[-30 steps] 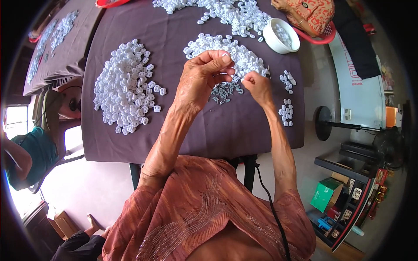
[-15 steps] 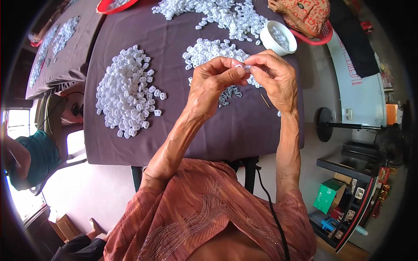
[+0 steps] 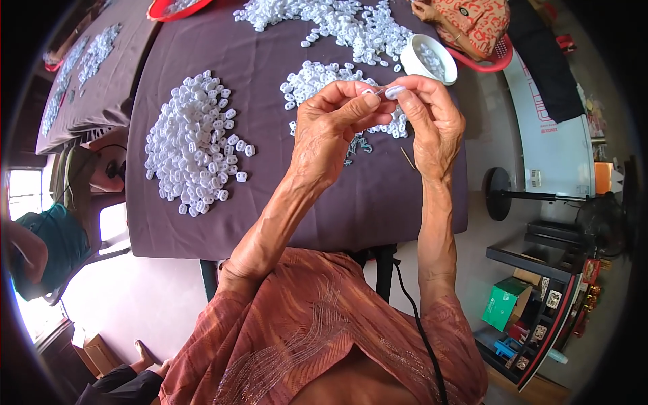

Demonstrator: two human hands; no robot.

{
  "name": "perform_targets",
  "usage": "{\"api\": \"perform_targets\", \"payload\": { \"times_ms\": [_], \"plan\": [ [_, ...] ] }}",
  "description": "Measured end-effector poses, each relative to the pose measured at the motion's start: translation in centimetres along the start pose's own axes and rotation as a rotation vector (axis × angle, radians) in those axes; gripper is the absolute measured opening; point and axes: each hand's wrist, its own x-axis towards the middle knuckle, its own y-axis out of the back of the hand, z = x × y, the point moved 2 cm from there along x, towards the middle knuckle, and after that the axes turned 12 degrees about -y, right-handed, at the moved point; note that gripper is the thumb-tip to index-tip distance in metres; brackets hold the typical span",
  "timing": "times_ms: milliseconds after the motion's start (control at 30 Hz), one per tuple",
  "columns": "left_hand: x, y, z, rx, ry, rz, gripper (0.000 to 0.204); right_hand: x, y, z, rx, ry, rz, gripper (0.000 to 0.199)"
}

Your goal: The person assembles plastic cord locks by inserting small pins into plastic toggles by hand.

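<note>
Above the table, my left hand [image 3: 325, 128] pinches a thin grey piece [image 3: 379, 92] that looks like a small spring. Close beside it, my right hand [image 3: 435, 128] holds a small white oval plastic piece [image 3: 395, 92] between thumb and fingertips. The two pieces are nearly touching; whether they meet is too small to tell. Behind my hands lies a heap of white two-holed plastic pieces [image 3: 316, 79], partly hidden by my fingers. Below them is a little pile of small grey pieces [image 3: 359, 145]. A thin brownish stick [image 3: 408, 158] lies near my right wrist.
A large pile of white pieces [image 3: 189, 142] is on the left of the dark tablecloth [image 3: 270, 50]. More white pieces [image 3: 358, 30] spread at the back, near a white bowl [image 3: 410, 59] and a red basket [image 3: 498, 59]. Another person's arm [image 3: 455, 34] rests at the far right.
My fingertips have moved slightly apart, so the white oval piece now shows in my right hand and the thin grey piece shows between the hands.
</note>
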Motion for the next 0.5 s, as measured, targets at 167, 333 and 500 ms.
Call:
{"api": "perform_targets", "payload": {
  "times_ms": [167,333,500],
  "plan": [
    [0.1,-0.1,0.0,0.042,-0.031,-0.021,0.008,0.2,1.0,-1.2,-0.105,-0.022,0.009,0.015],
    [0.1,-0.2,-0.5,0.081,-0.062,-0.025,0.007,0.2,0.7,-1.2,-0.257,0.067,-0.073,0.018],
    [0.1,-0.1,-0.6,0.070,-0.034,-0.012,0.007,0.1,0.6,-0.8,-0.103,-0.116,-0.046,0.022]
  ]
}}
